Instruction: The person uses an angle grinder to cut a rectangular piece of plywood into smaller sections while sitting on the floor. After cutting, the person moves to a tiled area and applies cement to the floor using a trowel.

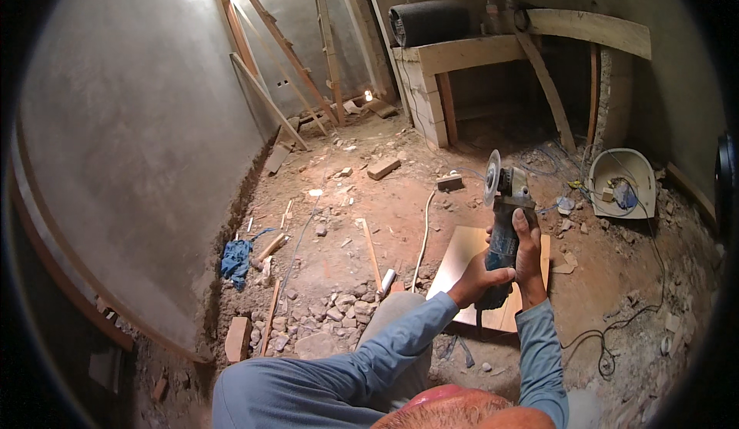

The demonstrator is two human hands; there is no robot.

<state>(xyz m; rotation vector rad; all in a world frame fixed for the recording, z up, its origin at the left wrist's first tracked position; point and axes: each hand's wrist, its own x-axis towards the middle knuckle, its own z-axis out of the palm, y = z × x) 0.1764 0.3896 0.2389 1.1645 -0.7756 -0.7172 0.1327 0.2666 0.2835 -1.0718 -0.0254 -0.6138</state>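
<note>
Both my hands are closed around an angle grinder [504, 238] with a blue-green body and a metal gear head. My left hand [479, 276] wraps the lower part of the body from the left. On the other side, my right hand [528, 250] grips it with the thumb up near the head. A pale round disc [493, 179] stands upright on the grinder's left, pointing away from me; I cannot tell whether it spins. Beneath the grinder, apart from the disc, a light wood-grained panel [454, 267] lies on the ground, partly hidden by my hands.
Rubble [342, 310], a brick [383, 169] and wood strips [371, 252] litter the dirt floor. A blue cloth [235, 263] lies by the left wall. At the right are a white basin [650, 179] and a loose black cable [608, 336]. A dark cylindrical speaker [433, 22] sits on the back ledge.
</note>
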